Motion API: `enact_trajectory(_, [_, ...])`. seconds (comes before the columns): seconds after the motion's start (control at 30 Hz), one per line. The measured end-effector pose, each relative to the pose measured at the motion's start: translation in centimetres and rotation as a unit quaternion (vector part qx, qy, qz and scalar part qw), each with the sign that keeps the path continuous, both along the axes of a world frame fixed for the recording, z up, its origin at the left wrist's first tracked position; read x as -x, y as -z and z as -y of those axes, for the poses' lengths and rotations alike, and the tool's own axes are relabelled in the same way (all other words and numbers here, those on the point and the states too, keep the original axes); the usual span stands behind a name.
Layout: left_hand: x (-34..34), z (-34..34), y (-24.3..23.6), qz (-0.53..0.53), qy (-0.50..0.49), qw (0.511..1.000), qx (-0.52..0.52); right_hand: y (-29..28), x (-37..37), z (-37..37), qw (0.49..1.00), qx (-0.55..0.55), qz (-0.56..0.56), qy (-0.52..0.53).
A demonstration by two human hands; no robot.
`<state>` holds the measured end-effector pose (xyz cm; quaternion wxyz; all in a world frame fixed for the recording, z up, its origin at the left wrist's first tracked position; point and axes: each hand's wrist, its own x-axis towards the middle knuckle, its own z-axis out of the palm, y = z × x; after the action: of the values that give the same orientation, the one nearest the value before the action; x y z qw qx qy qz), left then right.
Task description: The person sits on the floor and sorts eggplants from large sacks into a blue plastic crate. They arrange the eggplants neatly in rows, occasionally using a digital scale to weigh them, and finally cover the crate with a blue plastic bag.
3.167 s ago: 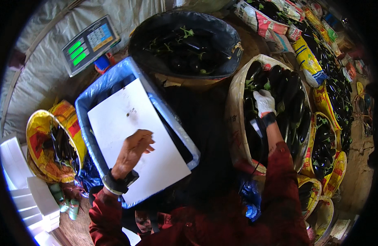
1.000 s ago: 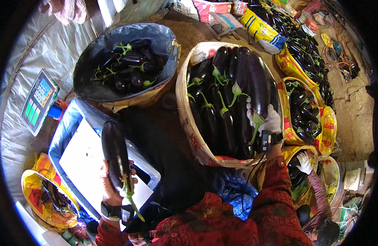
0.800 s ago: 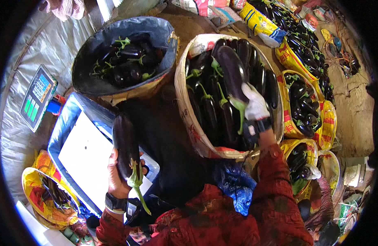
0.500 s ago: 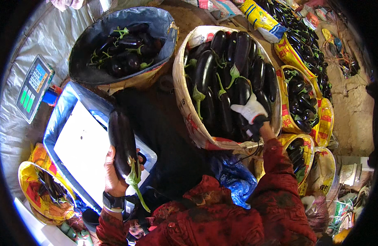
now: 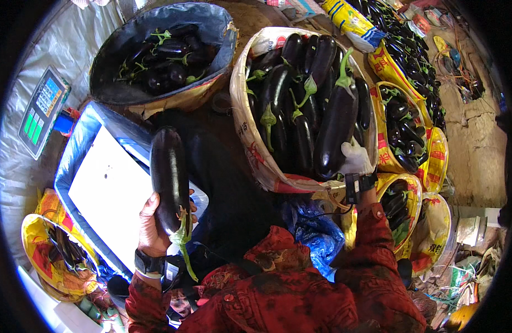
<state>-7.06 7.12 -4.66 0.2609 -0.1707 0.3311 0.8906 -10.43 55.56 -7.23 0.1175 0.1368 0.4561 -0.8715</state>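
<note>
My bare left hand [image 5: 154, 225] is closed round a large dark purple eggplant [image 5: 169, 166]. Its green stem points down toward me, and its rounded end lies over the edge of a white board. My right hand [image 5: 356, 157], in a white glove, closes on the lower end of another big eggplant [image 5: 338, 125] at the near right side of a round basket [image 5: 251, 150]. That eggplant lies over the others with its stem pointing away; some of my right fingers are hidden. Many more eggplants [image 5: 275, 91] fill the basket, mostly lengthwise.
The white board [image 5: 106, 183] sits over a blue-lined crate [image 5: 67, 161], beside a scale display [image 5: 44, 111]. A dark-lined basket [image 5: 109, 77] of eggplants stands behind. Yellow sacks [image 5: 386, 139] of eggplants line the right; another sack [image 5: 39, 238] stands at left. Blue plastic [image 5: 317, 238] lies near me.
My right hand has drawn back toward the basket's near right rim. The eggplant at that hand now shows whole, on top, stem pointing away. My left hand still holds its eggplant, slightly turned.
</note>
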Motion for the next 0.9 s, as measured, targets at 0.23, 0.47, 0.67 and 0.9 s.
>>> enact_trajectory(0.23, [0.5,-2.1,-1.2,0.035,-0.011,0.999,0.027,-1.7,2.3,0.4,1.0,0.011,0.021,0.013])
enact_trajectory(0.47, [1.3,-3.7,-1.5,0.1,-0.037,0.993,0.047,-3.8,3.0,1.2,0.994,-0.03,0.066,0.081])
enact_trajectory(0.67, [1.7,-4.4,-1.5,0.099,-0.037,0.993,0.06,-1.4,6.3,-0.6,0.848,-0.523,0.073,0.038])
enact_trajectory(0.9, [1.3,-4.0,-1.5,0.087,-0.051,0.994,0.05,2.1,4.4,0.0,0.525,-0.715,0.262,-0.38])
